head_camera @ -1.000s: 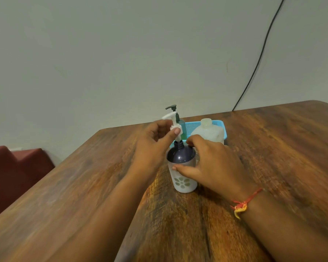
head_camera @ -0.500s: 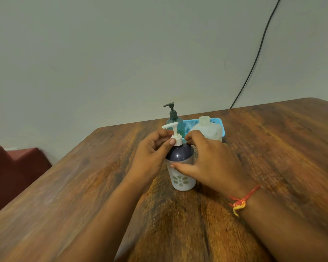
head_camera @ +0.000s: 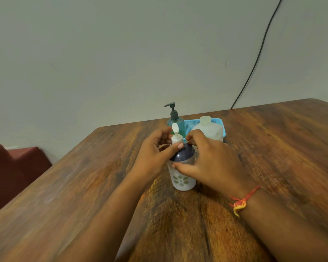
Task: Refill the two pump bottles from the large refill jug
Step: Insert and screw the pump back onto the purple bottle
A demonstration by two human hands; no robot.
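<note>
ok so left hand (head_camera: pixel 155 157) pinches the white pump collar (head_camera: pixel 176 139), right hand (head_camera: pixel 212 163) wraps the flowered pump bottle (head_camera: pixel 184 179) standing mid-worktop (head_camera: pixel 83 186); probably light, slick hard plastic, so hold the body, twist the collar.

Plain pale wall (head_camera: pixel 102 53), black cable (head_camera: pixel 257 59), wooden table (head_camera: pixel 273 148), maroon seat (head_camera: pixel 11 171).

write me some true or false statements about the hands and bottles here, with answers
The left hand grips the white pump of the flowered bottle. True.
The right hand hangs free, touching nothing. False: it holds the flowered bottle.
The teal bottle lies on its side. False: it stands upright beside the blue basket.
A red thread circles the right wrist. True.
</note>
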